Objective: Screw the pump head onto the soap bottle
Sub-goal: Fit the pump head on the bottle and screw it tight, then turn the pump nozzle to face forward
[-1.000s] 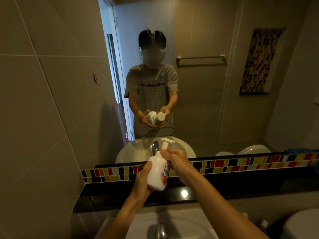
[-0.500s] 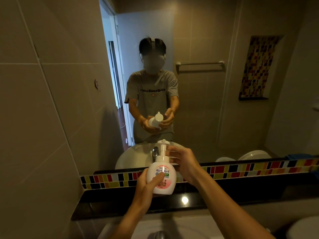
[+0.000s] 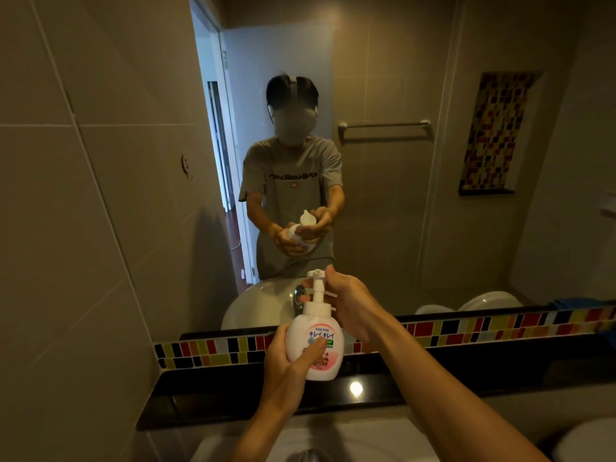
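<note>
A white and pink soap bottle [image 3: 328,331] stands upright in the air above the black ledge, label facing me. My left hand [image 3: 286,356] grips its body from the left, thumb across the label. The white pump head [image 3: 316,288] sits on the bottle's neck, its nozzle pointing towards me. My right hand [image 3: 350,303] wraps around the pump head from the right, fingers behind the stem. The mirror shows the same grip from the other side.
A black ledge [image 3: 433,378] with a coloured mosaic strip [image 3: 483,325] runs under the mirror. The white basin [image 3: 350,441] and a tap [image 3: 308,456] lie below my arms. A tiled wall [image 3: 83,228] stands close on the left.
The bottle went from tilted to upright with its label turned towards me. The pump nozzle swung round from pointing right to pointing at me. My right hand stayed on the pump head.
</note>
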The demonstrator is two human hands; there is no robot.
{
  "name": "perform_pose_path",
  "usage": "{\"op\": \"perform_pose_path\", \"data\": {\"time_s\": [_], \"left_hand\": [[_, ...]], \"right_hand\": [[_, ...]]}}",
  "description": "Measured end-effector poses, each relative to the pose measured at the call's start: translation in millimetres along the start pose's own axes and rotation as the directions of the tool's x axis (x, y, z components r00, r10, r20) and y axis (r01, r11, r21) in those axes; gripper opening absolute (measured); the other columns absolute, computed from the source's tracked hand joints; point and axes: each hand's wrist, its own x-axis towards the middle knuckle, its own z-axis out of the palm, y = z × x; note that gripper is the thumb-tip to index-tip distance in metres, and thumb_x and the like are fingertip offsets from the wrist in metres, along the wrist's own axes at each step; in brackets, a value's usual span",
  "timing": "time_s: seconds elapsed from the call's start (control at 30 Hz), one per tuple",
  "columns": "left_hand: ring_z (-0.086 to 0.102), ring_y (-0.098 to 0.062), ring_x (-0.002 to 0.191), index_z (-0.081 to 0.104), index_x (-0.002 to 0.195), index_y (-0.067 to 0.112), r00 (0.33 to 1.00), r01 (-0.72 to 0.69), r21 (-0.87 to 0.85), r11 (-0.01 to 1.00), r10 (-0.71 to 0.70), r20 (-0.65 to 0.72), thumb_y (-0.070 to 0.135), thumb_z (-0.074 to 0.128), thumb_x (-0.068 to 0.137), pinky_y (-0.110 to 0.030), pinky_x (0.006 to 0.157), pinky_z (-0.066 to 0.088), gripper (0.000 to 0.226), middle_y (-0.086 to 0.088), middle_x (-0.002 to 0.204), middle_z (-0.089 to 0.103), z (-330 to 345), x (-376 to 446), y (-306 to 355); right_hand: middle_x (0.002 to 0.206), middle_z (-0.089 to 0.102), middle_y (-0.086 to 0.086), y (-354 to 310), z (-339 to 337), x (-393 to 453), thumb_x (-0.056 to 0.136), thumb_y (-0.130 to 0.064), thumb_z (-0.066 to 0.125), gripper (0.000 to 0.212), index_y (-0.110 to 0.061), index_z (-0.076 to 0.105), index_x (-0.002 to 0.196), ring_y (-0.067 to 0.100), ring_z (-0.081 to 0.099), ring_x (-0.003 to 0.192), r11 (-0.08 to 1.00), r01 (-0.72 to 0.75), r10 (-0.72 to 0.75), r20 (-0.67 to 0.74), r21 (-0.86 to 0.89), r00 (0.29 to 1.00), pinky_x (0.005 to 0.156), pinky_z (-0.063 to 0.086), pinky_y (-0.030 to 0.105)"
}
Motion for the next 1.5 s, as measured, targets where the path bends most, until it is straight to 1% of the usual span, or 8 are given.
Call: {"op": "perform_pose_path", "data": {"time_s": [0.17,0.33,0.47,0.7,0.83,1.0,1.3,1.5], "left_hand": [[0.072,-0.026,0.089,0.061,0.11,0.021,0.995,0.075,-0.151,0.986,-0.065,0.072,0.03,0.069,0.067,-0.031,0.065,0.06,0.045,-0.011,0.103,0.07,-5.2,-0.9,2.5],[0.073,-0.019,0.085,0.059,0.105,0.028,0.999,-0.01,-0.086,0.996,0.014,0.048,0.034,0.078,0.071,-0.027,0.064,0.06,0.039,-0.006,0.101,0.07,-1.3,-2.4,7.1],[0.071,-0.024,0.091,0.056,0.114,0.027,0.998,-0.003,-0.068,0.998,0.007,0.065,0.032,0.069,0.068,-0.03,0.067,0.06,0.048,-0.007,0.106,0.068,-2.9,-0.9,3.6],[0.07,-0.027,0.096,0.055,0.114,0.028,0.998,0.026,-0.131,0.991,-0.019,0.06,0.039,0.064,0.077,-0.027,0.065,0.06,0.039,-0.012,0.113,0.067,-3.6,2.3,-2.3],[0.07,-0.028,0.098,0.055,0.119,0.025,0.997,0.045,-0.131,0.99,-0.036,0.071,0.038,0.061,0.075,-0.031,0.069,0.06,0.047,-0.013,0.115,0.067,-6.2,6.1,-6.4],[0.07,-0.031,0.1,0.054,0.124,0.02,0.99,0.082,-0.134,0.988,-0.065,0.123,0.038,0.061,0.076,-0.039,0.076,0.059,0.052,-0.017,0.114,0.068,-13.0,13.0,-7.8],[0.07,-0.033,0.099,0.056,0.12,0.019,0.988,0.103,-0.198,0.975,-0.079,0.13,0.035,0.059,0.078,-0.038,0.074,0.059,0.045,-0.018,0.111,0.069,-9.0,16.2,-15.5],[0.07,-0.03,0.099,0.055,0.121,0.02,0.989,0.096,-0.146,0.984,-0.079,0.123,0.036,0.06,0.078,-0.038,0.075,0.059,0.046,-0.016,0.112,0.069,-10.9,18.5,-23.7]], "right_hand": [[0.107,0.072,0.011,-1.5,-2.4,-3.6,0.102,-0.038,0.041,0.042,-0.007,0.065,0.114,0.024,0.066,0.087,0.995,-0.051,0.046,0.065,0.084,0.997,0.087,0.051,0.041],[0.106,0.07,0.011,-1.0,2.7,-3.5,0.101,-0.04,0.041,0.043,-0.007,0.064,0.114,0.024,0.063,0.084,0.994,-0.062,0.059,0.028,0.092,0.998,0.082,0.052,0.04],[0.104,0.07,0.01,-1.0,0.8,-5.7,0.103,-0.036,0.037,0.039,-0.007,0.063,0.111,0.024,0.062,0.083,0.994,-0.046,0.044,0.023,0.097,0.999,0.081,0.051,0.039],[0.105,0.07,0.01,0.1,5.7,-3.9,0.103,-0.036,0.036,0.039,-0.01,0.065,0.105,0.023,0.064,0.079,0.998,-0.036,0.034,0.041,0.048,0.999,0.079,0.051,0.038],[0.106,0.071,0.009,-0.8,5.1,-2.3,0.102,-0.037,0.038,0.038,-0.011,0.065,0.106,0.023,0.064,0.082,1.0,-0.026,0.026,0.042,0.008,0.999,0.085,0.05,0.041],[0.111,0.07,0.01,-5.0,2.5,-2.6,0.102,-0.034,0.037,0.037,-0.011,0.066,0.107,0.025,0.064,0.089,0.999,-0.033,0.034,0.061,-0.016,0.998,0.103,0.043,0.05],[0.115,0.069,0.014,-5.3,0.2,0.3,0.102,-0.034,0.037,0.037,-0.009,0.062,0.112,0.024,0.064,0.085,0.997,-0.072,0.069,0.077,0.028,0.995,0.082,0.051,0.041],[0.107,0.069,0.011,0.6,1.4,3.8,0.103,-0.034,0.035,0.044,-0.003,0.058,0.124,0.023,0.063,0.083,0.997,-0.081,0.08,0.038,0.012,0.996,0.08,0.051,0.037]]}}
